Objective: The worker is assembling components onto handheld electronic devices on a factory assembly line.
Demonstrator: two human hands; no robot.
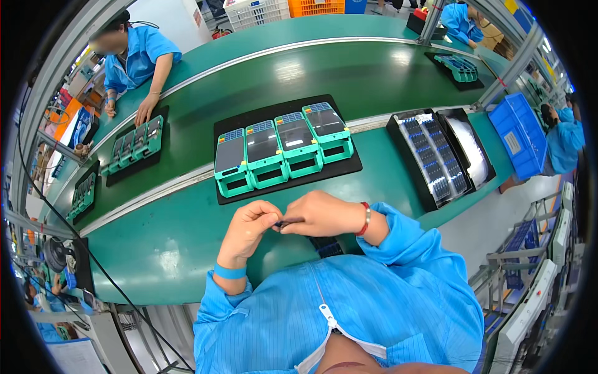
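My left hand and my right hand meet over the near edge of the green bench, both with fingers pinched. Between their fingertips is a small dark piece, mostly hidden, its kind unclear. Below my right hand, close to my body, lies a black strip of parts, partly covered. Just beyond my hands, several green-framed handheld terminals with grey screens and keypads stand side by side on a black mat.
At the right are black trays of small dark parts with blue marks, and a blue bin. More terminals lie on the green conveyor. A person reaches toward them at the far left. A cable crosses the left side.
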